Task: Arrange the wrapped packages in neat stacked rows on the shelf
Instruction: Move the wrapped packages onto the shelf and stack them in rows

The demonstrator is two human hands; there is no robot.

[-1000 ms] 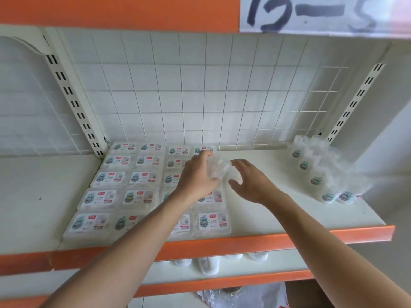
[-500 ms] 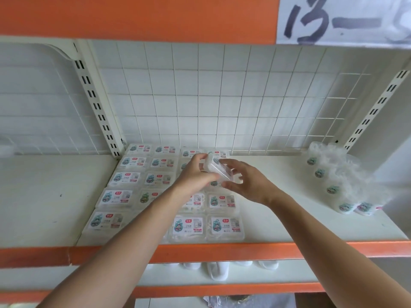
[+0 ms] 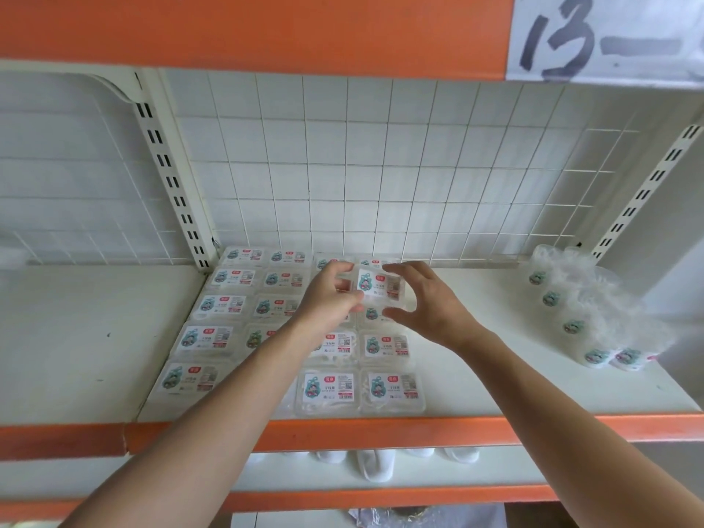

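From my head, the one wide-angle camera faces forward and slightly down, close to the shelf [image 3: 495, 295], whose orange front edge crosses the lower frame and whose wire back panel [image 3: 381, 165] fills the middle.

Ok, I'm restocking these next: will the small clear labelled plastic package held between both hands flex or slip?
Probably stiff: the clear plastic package holds its boxy shape between left hand and right hand. Likely light: a mere pinch carries it.
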